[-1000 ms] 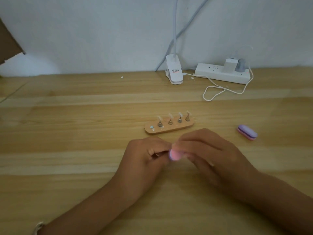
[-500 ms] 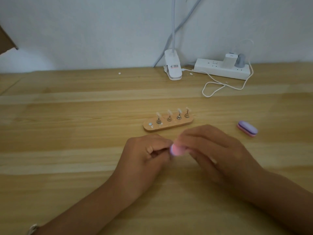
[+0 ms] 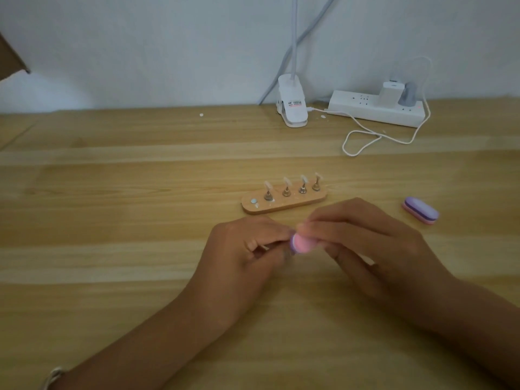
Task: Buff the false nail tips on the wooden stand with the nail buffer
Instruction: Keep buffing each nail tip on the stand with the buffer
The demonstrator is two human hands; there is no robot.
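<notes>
The wooden stand (image 3: 284,202) lies mid-table with several clear false nail tips (image 3: 287,182) upright on small metal holders; its leftmost spot shows only a bare round disc. Just in front of it, my right hand (image 3: 365,249) pinches a pink and purple nail buffer (image 3: 301,243), whose end shows between both hands. My left hand (image 3: 247,254) has its fingers curled round a small thing pressed against the buffer; the thing is mostly hidden, so I cannot tell what it is.
A second purple and pink buffer (image 3: 421,210) lies to the right of the stand. At the back by the wall stand a white clip lamp base (image 3: 292,108) and a white power strip (image 3: 377,108) with a looping cable (image 3: 363,142).
Both hands stay together in front of the stand with only slight shifts; the buffer end has moved a little between the fingers.
</notes>
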